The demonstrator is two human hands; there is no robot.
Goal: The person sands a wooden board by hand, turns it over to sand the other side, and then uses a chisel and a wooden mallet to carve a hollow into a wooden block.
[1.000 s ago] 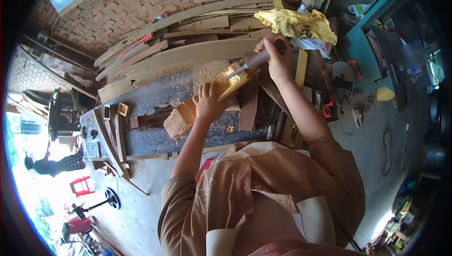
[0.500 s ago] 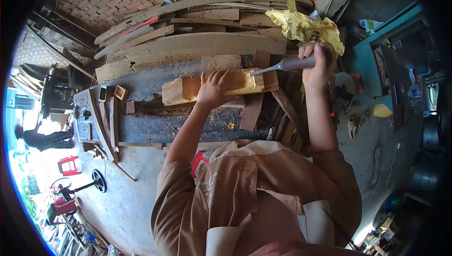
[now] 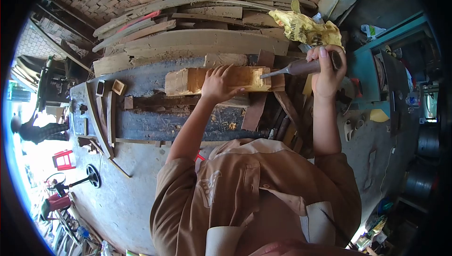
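Note:
A wooden block lies lengthwise on the dark workbench, its right part cut to a paler, fresh surface. My left hand grips it near the middle, fingers over the top and thumb stretched along the near side. In my right hand is a chisel, its thick handle wrapped by my fingers. The chisel's blade points left, and its tip touches or nearly touches the pale cut area at the block's right end. Flat wood scraps lie under and beside that end.
Long curved boards are stacked behind the bench against the brick wall. A yellow sack sits beyond my right hand. Two small hollow wooden pieces and narrow strips lie on the left. A person is at far left.
The block now lies more level in view and a little further right. My right hand and the chisel have shifted slightly right and down. My left thumb shows more plainly.

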